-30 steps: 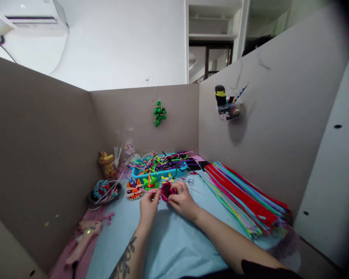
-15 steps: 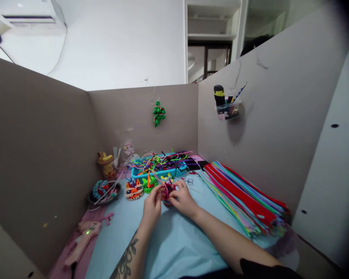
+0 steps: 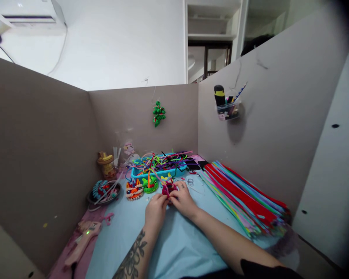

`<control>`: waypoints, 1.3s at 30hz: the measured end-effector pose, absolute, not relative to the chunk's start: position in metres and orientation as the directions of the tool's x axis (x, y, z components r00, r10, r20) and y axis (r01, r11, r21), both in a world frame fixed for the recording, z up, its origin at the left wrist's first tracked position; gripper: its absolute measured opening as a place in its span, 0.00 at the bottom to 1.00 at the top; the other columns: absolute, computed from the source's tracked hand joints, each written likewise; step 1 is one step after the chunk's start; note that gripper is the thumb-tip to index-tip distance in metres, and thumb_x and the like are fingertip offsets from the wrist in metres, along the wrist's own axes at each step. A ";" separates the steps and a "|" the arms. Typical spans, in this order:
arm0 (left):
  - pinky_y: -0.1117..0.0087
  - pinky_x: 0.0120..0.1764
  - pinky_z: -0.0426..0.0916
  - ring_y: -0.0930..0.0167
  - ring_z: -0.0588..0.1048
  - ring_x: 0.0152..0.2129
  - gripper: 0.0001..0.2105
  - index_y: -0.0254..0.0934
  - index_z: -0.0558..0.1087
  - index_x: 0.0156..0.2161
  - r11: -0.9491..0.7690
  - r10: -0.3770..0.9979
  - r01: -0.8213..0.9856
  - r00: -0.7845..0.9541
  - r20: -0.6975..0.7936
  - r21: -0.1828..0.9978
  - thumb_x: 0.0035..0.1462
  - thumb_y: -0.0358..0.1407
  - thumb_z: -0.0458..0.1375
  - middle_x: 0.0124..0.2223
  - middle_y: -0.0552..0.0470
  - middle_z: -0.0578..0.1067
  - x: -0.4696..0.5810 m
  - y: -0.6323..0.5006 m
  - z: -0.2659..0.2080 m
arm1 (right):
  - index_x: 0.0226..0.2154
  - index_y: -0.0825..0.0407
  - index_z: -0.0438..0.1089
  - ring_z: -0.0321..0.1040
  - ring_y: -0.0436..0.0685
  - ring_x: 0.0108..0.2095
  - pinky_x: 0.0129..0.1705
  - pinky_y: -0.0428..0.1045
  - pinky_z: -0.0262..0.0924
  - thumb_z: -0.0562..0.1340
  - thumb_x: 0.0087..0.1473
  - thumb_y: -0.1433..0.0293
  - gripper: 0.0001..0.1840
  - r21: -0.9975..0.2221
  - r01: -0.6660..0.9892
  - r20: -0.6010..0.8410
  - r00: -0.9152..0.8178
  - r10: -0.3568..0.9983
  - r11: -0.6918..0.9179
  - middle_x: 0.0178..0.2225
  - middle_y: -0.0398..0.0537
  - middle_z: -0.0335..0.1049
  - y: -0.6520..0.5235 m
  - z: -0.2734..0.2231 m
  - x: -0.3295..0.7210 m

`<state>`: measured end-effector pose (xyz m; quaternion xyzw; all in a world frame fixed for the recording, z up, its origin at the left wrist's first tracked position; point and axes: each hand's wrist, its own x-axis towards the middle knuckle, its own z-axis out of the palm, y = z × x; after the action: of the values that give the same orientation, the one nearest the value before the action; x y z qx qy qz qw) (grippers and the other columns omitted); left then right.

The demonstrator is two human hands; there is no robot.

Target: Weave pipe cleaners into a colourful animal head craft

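Note:
Between my two hands is a small magenta pipe-cleaner piece (image 3: 167, 188), with a pink strand rising from it toward the upper left. My left hand (image 3: 156, 209) pinches its lower left side, thumb and forefinger together. From the right, my right hand (image 3: 184, 200) grips the same piece with bent fingers, close to the left fingertips. My fingers hide much of its lower part. Just beyond stand an orange and cream pipe-cleaner figure (image 3: 134, 190), a green one (image 3: 150, 184) and a partly covered yellow one (image 3: 166, 178).
A blue tray (image 3: 136, 178) heaped with pipe-cleaner offcuts lies at the back. Long bundled pipe cleaners (image 3: 244, 197) cover the right side. Scissors (image 3: 190, 181) lie behind my right hand. At left are a dark bowl (image 3: 116, 197) and a pink glue gun (image 3: 83, 242) with a green light.
My left hand has come down and slightly right, its fingertips now at the magenta piece's lower edge, showing more of the piece. My right hand stays nearly in place.

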<state>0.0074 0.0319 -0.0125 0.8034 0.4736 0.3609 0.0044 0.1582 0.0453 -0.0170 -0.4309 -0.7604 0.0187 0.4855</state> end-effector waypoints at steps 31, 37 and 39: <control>0.70 0.35 0.65 0.68 0.74 0.31 0.11 0.36 0.74 0.34 -0.551 0.774 0.783 0.350 0.528 0.288 0.57 0.32 0.48 0.33 0.47 0.76 0.012 0.040 -0.020 | 0.31 0.49 0.74 0.55 0.60 0.49 0.52 0.60 0.51 0.59 0.48 0.76 0.10 -0.471 0.611 0.744 -0.111 0.658 0.636 0.45 0.50 0.62 0.048 -0.015 0.162; 0.69 0.37 0.65 0.67 0.73 0.33 0.10 0.37 0.72 0.35 -0.585 0.763 0.747 0.375 0.526 0.316 0.56 0.31 0.48 0.34 0.47 0.76 0.012 0.037 -0.018 | 0.25 0.50 0.72 0.54 0.59 0.51 0.53 0.58 0.51 0.58 0.48 0.76 0.08 -0.586 0.542 0.673 -0.089 0.734 0.602 0.47 0.50 0.60 0.049 -0.017 0.158; 0.70 0.36 0.65 0.68 0.73 0.33 0.09 0.37 0.71 0.36 -0.581 0.763 0.742 0.354 0.541 0.334 0.57 0.32 0.48 0.34 0.47 0.75 0.012 0.035 -0.017 | 0.25 0.50 0.71 0.55 0.60 0.51 0.53 0.58 0.51 0.59 0.47 0.77 0.07 -0.554 0.554 0.702 -0.089 0.706 0.621 0.47 0.50 0.60 0.047 -0.016 0.159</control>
<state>0.0121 0.0354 -0.0171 0.8226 0.4572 0.3376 0.0153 0.1594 0.0474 -0.0156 -0.4292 -0.7341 0.0730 0.5210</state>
